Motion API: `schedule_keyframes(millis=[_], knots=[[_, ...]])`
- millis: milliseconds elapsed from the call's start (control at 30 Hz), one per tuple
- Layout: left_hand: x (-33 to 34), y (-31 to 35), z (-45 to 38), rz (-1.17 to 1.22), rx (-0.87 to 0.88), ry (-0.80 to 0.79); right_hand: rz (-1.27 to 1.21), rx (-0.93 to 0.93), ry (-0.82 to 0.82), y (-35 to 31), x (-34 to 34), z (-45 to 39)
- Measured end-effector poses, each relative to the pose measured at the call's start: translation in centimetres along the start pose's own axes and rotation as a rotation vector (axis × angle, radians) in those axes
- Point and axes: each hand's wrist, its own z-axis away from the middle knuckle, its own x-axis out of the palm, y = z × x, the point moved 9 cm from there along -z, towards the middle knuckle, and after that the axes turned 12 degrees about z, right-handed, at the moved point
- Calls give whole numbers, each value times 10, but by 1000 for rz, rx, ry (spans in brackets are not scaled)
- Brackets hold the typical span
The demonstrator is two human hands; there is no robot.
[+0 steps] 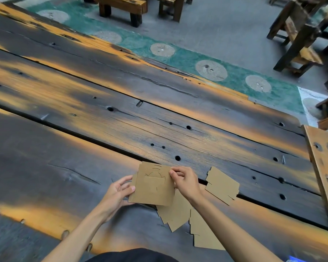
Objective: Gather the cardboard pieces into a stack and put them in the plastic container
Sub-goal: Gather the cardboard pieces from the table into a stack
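Observation:
A small stack of brown cardboard pieces [152,188] with cut-out slits is held just above the dark wooden table [121,103]. My left hand [119,192] grips its left edge, thumb on top. My right hand [186,179] pinches its upper right corner. A separate cardboard piece [222,185] lies flat to the right. More cardboard pieces [178,212] lie under my right forearm, and another cardboard piece [204,235] sits nearer the front edge. No plastic container is clearly in view; a blue sliver [295,259] shows at the bottom right.
The table is made of wide charred planks with gaps and holes. A lighter wooden board [324,163] stands at the right edge. Wooden benches [125,6] and chairs [299,35] stand on the grey floor beyond a green mat [178,53].

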Motion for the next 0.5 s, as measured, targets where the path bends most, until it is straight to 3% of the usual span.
schedule_keyframes(millis=[167,500], knots=[[3,-4,3,-29,-17,17,-128,36,-40,-1,0,5],[7,-14,13,-60,-32,35,-86,17,32,4,5,7]])
